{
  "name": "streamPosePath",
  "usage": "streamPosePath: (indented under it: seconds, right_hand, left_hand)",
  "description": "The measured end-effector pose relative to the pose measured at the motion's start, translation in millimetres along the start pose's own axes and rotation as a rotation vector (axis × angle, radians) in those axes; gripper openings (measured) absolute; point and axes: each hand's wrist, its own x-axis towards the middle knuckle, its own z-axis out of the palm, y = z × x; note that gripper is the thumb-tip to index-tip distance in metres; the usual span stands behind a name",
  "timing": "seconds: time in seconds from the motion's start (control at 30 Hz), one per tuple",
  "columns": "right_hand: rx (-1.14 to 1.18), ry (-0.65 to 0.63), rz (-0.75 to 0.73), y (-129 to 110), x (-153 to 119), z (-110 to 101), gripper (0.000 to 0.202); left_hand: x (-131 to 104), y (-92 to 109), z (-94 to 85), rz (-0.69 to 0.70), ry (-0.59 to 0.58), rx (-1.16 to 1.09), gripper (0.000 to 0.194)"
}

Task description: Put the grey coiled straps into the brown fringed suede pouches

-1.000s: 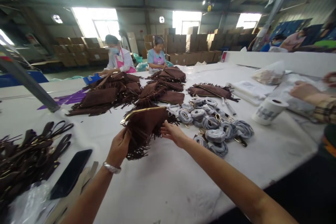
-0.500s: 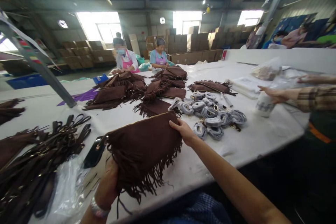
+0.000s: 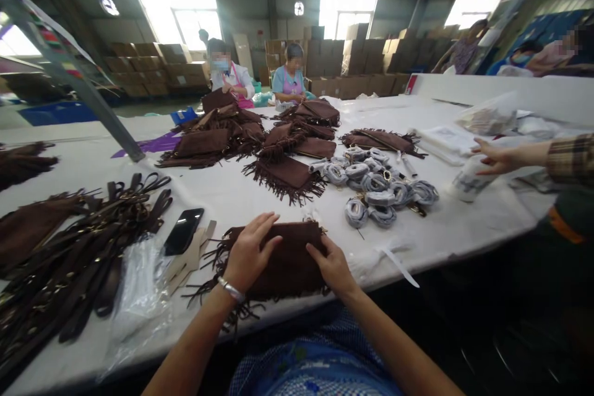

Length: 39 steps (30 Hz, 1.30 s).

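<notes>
A dark brown fringed pouch [image 3: 288,266] lies flat at the table's near edge, its fringe spreading to the left. My left hand [image 3: 253,246] rests over the pouch's left part with the fingers apart, a silver bracelet at its wrist. At the pouch's right edge is my right hand [image 3: 331,263], thumb on top and the other fingers at the side, gripping that edge. Just beyond lie another fringed pouch [image 3: 290,174] and a heap of grey wrapped straps [image 3: 375,189]. Left of the pouch are a black phone [image 3: 184,230] and beige tags [image 3: 192,257].
Dark straps [image 3: 88,253] and clear plastic bags [image 3: 142,297] cover the left. Brown pouches [image 3: 204,145] are piled farther back. A metal post [image 3: 109,127] rises at left. At right, another person's hand [image 3: 499,156] touches a white cup-like object [image 3: 471,179]. Two people sit across the table.
The pouch has gone from raised and tilted to flat on the table. My left hand has moved from its lower corner onto its top. The camera view has tipped downward.
</notes>
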Motion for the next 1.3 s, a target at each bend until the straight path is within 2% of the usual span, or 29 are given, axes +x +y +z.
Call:
streamPosePath:
  seconds: [0.1,0.2,0.33,0.47,0.53,0.63,0.7,0.77,0.9,0.97,1.03,1.1,1.17,1.3]
  right_hand:
    - [-0.090,-0.068,-0.076,-6,-4,-8,0.031]
    - [-0.161,-0.096,-0.101,-13,-6,-14,0.027]
    - [-0.117,-0.104,-0.093,-23,-9,-18,0.039]
    - [-0.039,-0.002,-0.058,-31,-8,-14,0.036]
    - [0.024,0.034,-0.008,-29,-6,-11,0.034]
    - [0.150,0.102,0.036,-22,0,-10,0.036]
    - [0.223,0.174,0.036,-15,5,-15,0.037]
    - [0.257,0.229,0.024,-7,11,-24,0.037]
    - [0.254,0.293,-0.007,3,24,-47,0.038]
    - [0.202,0.274,-0.023,4,30,-54,0.039]
    - [0.130,0.207,-0.027,2,35,-55,0.039]
    - [0.076,0.138,-0.035,-1,39,-55,0.040]
    - [0.047,0.085,-0.058,-5,41,-53,0.039]
    - [0.004,0.050,-0.116,-10,48,-56,0.036]
  left_hand:
    - [29,17,6.3,0.179,-0.168,-0.105,0.054]
    - [47,24,7.1,0.238,-0.291,-0.230,0.039]
    - [52,27,6.8,0.167,-0.251,-0.395,0.025]
    - [49,29,5.3,0.122,-0.236,-0.472,0.023]
    - [48,30,3.3,0.124,-0.230,-0.449,0.022]
    - [45,30,-1.2,0.158,-0.153,-0.314,0.018]
    - [42,22,-6.1,0.149,-0.097,-0.226,0.016]
    - [36,5,-14.1,0.109,-0.069,-0.152,0.017]
    - [16,-51,-39.3,-0.038,-0.033,-0.005,0.024]
    - [8,-74,-51.4,-0.126,-0.123,0.049,0.028]
    - [4,-80,-58.1,-0.155,-0.250,0.103,0.030]
    - [8,-70,-56.4,-0.137,-0.335,0.107,0.036]
    - [17,-52,-47.1,-0.111,-0.389,0.023,0.046]
    - [47,-27,-27.1,-0.129,-0.510,-0.141,0.039]
